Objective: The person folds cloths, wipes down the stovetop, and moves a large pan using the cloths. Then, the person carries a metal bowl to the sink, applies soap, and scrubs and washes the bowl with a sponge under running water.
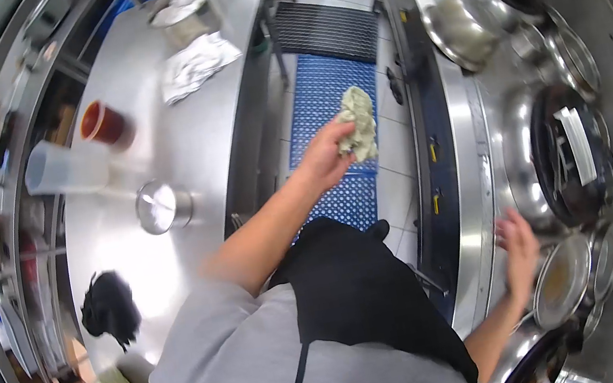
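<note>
My left hand is closed around a crumpled pale green cloth, held in the air over the blue floor mat. Over the edge of the stove counter, my right hand is slightly blurred, its fingers apart and nothing visible in them. It is nearest to a round metal pan with some brownish liquid in it. Beyond that hand stands a large steel pot with a dark inside, and a white strip-shaped item lies across it.
On the steel table to the left are a metal container, a translucent jug, a red-brown container, a white cloth and a black cloth-like bundle. More steel pots line the right side. A black mat lies ahead.
</note>
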Tool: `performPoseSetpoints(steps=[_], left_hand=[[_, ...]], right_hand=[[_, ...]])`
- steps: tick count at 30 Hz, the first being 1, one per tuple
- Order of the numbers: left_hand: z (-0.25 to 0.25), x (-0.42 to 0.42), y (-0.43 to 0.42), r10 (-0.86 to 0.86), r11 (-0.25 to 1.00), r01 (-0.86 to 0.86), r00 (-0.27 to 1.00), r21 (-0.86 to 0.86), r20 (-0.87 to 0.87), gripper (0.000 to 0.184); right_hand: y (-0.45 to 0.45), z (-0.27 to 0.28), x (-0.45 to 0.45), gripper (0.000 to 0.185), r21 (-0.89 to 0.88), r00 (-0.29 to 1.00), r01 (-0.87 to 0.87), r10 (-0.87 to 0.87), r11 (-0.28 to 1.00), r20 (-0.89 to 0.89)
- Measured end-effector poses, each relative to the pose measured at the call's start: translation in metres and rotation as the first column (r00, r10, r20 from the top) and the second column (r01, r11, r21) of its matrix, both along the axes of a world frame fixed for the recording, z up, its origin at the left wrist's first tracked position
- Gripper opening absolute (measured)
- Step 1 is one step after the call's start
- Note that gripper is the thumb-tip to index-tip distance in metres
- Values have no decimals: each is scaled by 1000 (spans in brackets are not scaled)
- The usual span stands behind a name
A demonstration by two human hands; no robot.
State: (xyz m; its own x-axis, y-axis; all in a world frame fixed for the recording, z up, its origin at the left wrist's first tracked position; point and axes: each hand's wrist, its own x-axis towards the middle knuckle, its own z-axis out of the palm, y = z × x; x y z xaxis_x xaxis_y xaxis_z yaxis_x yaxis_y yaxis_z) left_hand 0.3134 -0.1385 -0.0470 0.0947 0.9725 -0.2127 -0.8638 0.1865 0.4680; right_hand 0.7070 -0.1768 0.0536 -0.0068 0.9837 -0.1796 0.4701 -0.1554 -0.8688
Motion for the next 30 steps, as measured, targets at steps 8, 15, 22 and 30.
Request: performPoseSetpoints(steps=[8,15,22,30], left_hand=[[36,19,-70,-10,997,47,850,56,-527,67],[63,-69,-101,114,992,-128,845,9,-523,59],[31,-91,-8,103,987,-159,787,-38,-608,34],[-2,6,195,-78,975,214,592,63,-802,23]], right_hand=[[44,-99,-275,49,-203,598,-457,131,866,-790],[66,-109,-265,52,-517,440,-509,-308,688,-843],[105,-101,-189,49,-528,324,-229,-447,818,-834],[176,-144,-100,33,-556,310,8,-531,831,-789]])
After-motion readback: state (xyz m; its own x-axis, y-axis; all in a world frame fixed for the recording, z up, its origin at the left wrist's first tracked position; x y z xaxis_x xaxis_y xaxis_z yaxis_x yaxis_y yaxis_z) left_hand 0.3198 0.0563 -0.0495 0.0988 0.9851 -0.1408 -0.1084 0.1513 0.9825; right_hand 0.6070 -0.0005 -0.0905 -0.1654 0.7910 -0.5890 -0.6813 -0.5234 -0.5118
